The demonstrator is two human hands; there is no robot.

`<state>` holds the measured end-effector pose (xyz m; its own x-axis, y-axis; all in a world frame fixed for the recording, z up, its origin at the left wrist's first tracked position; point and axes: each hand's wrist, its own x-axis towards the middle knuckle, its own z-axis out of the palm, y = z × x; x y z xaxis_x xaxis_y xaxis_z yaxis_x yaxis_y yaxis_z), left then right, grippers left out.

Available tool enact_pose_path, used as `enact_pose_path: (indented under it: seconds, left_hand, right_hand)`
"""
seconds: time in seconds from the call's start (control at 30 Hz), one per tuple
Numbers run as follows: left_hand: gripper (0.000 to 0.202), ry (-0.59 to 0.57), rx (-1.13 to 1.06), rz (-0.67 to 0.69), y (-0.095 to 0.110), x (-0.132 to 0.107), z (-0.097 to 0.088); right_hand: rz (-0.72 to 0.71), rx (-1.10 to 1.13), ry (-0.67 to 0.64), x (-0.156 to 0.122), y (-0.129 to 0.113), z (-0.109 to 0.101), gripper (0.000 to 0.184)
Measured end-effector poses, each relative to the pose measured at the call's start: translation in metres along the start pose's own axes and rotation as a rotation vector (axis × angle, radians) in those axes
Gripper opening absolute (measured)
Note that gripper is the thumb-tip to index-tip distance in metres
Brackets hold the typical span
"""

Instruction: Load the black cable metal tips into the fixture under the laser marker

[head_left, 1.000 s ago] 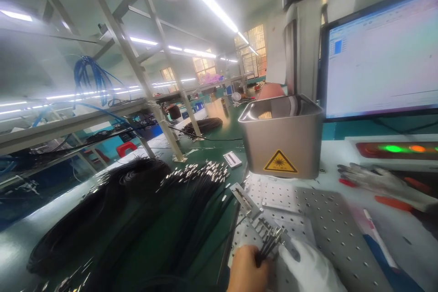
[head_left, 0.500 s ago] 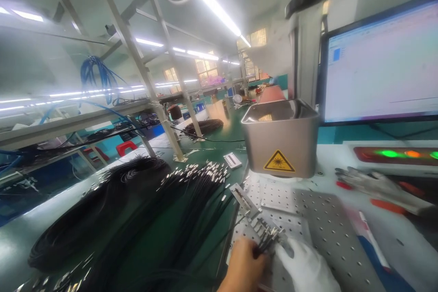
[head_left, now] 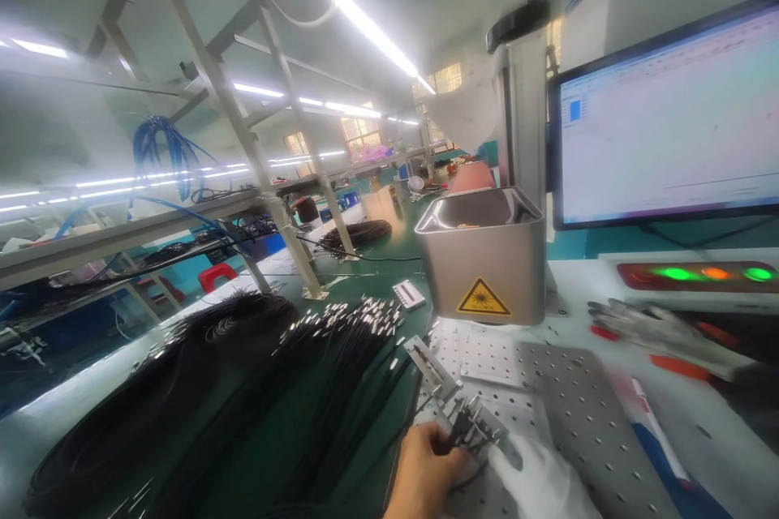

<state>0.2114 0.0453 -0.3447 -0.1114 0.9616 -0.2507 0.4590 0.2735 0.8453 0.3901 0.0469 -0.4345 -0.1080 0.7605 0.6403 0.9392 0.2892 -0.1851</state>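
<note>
Green workbench (head_left: 256, 422): bare left hand (head_left: 426, 474) pinches thin black wires with silver tips (head_left: 466, 431); white-gloved right hand (head_left: 539, 482) rests beside them, grip unclear.

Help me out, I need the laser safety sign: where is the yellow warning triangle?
In the head view, the yellow warning triangle sits centre-right, low on the front of the metal housing, above the perforated plate.

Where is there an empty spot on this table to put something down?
The gray plate with holes is bare between the metal box and the pen. A strip of green mat behind the cables is mostly free. It is crowded where the left hand and gloved right hand hold cable ends.
</note>
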Motion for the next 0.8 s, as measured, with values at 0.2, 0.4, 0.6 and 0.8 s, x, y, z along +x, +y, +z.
enact_pose_path:
  seconds: [0.2,0.4,0.6,0.8]
  left_hand:
    - [0.019,0.077,0.410,0.025,0.022,-0.020,-0.010]
    - [0.020,0.021,0.800,-0.030,0.047,-0.038,-0.017]
    - [0.020,-0.010,0.838,0.000,0.045,-0.039,-0.017]
    - [0.018,-0.004,0.864,-0.014,0.047,-0.038,-0.018]
  right_hand:
    - [0.070,0.066,-0.049,0.003,0.000,-0.006,0.029]
    - [0.106,0.066,-0.078,-0.001,0.003,0.005,0.027]
    - [0.097,0.066,-0.096,-0.001,0.002,0.001,0.030]
    - [0.072,-0.019,-0.041,-0.002,-0.002,0.002,0.029]
